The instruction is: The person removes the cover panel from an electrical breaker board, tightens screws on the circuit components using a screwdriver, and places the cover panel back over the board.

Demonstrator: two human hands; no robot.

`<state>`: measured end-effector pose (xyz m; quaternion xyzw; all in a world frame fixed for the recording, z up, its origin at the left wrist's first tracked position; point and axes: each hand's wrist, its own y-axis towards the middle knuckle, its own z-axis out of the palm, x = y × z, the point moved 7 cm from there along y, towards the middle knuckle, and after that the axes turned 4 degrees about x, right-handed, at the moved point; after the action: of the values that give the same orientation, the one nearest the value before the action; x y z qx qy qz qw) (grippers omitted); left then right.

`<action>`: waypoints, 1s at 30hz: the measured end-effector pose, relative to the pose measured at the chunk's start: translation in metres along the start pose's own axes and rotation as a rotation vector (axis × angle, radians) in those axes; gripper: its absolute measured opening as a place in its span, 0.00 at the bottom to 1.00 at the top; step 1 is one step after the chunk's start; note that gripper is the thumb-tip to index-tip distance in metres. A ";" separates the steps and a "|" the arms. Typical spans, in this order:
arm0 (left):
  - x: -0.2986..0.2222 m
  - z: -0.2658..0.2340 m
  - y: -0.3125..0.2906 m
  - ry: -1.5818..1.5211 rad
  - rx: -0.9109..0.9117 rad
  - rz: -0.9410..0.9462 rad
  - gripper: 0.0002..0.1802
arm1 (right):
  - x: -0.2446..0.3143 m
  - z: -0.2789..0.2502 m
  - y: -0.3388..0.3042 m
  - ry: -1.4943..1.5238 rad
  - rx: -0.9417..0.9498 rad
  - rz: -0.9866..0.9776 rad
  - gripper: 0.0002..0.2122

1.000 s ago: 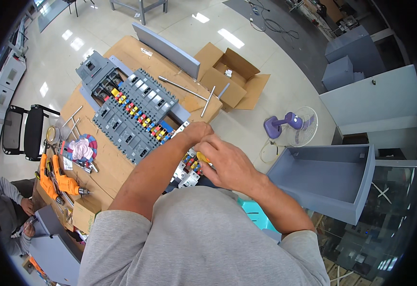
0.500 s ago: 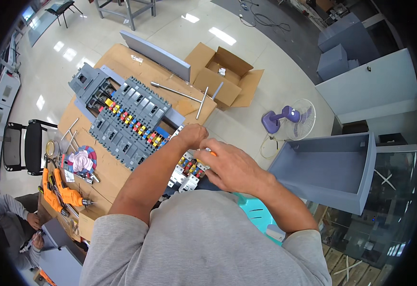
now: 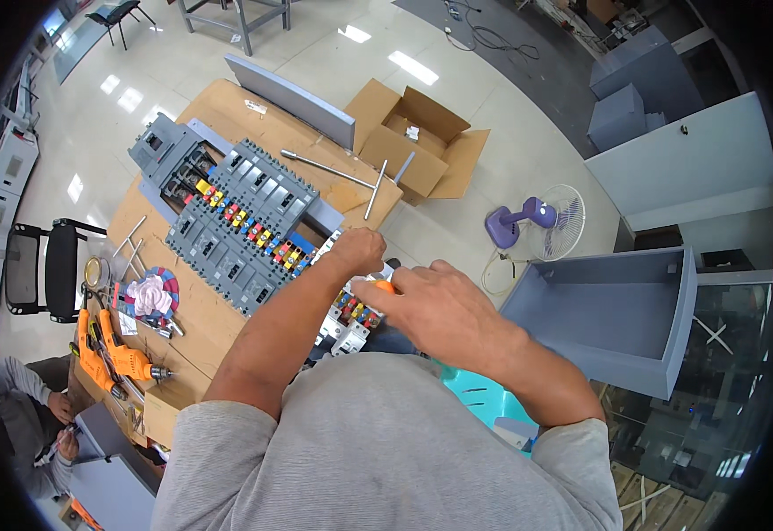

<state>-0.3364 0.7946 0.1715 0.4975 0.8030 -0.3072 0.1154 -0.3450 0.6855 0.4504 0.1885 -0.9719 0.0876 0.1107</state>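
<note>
My left hand [image 3: 362,251] is closed at the near right end of a panel of grey circuit breakers [image 3: 271,193]. Whatever its fingers hold is hidden. Just to its right, my right hand [image 3: 444,314] grips a tool with an orange handle [image 3: 386,287]; its tip is out of sight, so the kind of tool cannot be told. Red, yellow and blue terminal covers [image 3: 249,228] run in a row down the middle of the panel. Small white breakers [image 3: 348,338] sit at the near end, below my hands and partly covered by them.
The wooden table [image 3: 205,332] carries orange power drills [image 3: 128,361], T-handled wrenches [image 3: 375,188] and a cloth [image 3: 149,296]. An open cardboard box [image 3: 404,168], a purple fan [image 3: 537,212] and a grey metal enclosure [image 3: 594,319] stand at the right. Another person's hands [image 3: 65,425] work at lower left.
My right hand has shifted right, away from my left hand, and turned, still gripping the orange handle. My left hand has hardly moved.
</note>
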 end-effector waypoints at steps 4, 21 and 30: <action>0.002 0.004 0.001 0.052 -0.037 -0.009 0.13 | 0.003 0.007 0.005 -0.061 0.131 -0.010 0.12; 0.000 -0.001 -0.003 0.011 -0.057 0.035 0.11 | -0.033 0.039 0.012 0.059 0.348 0.326 0.18; 0.002 0.007 0.004 0.049 -0.046 0.037 0.14 | -0.007 0.029 0.006 -0.003 -0.061 -0.132 0.13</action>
<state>-0.3348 0.7928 0.1643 0.5167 0.8033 -0.2740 0.1128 -0.3465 0.6871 0.4205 0.2490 -0.9597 0.0501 0.1203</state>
